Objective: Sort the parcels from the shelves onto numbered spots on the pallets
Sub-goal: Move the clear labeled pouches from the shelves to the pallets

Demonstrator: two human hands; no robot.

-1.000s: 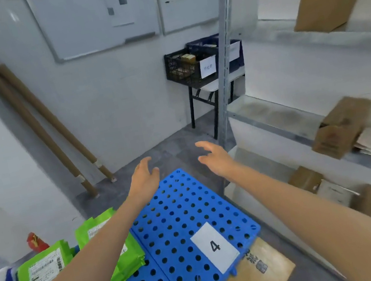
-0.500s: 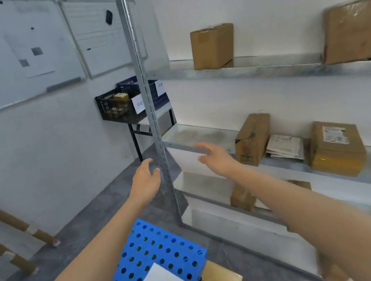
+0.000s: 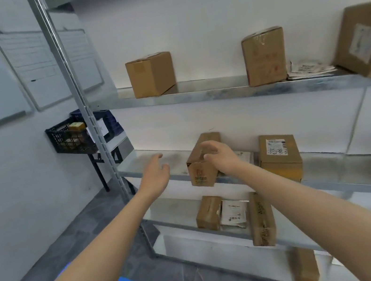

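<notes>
Small box (image 3: 201,172) sits on the mid shelf (image 3: 148,161), at its front edge. R hand (image 3: 219,156) is over its top, fingers loosely curved, not clamped. L hand (image 3: 155,173) is beside it, spread, empty. Cardboard looks stiff, prob. light; grip both long sides.

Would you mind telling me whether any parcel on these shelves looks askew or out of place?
Yes. The narrow box on the middle shelf sits skewed, its front end hanging past the edge. On the shelf above, the big box at far right is tilted, not flat.
</notes>
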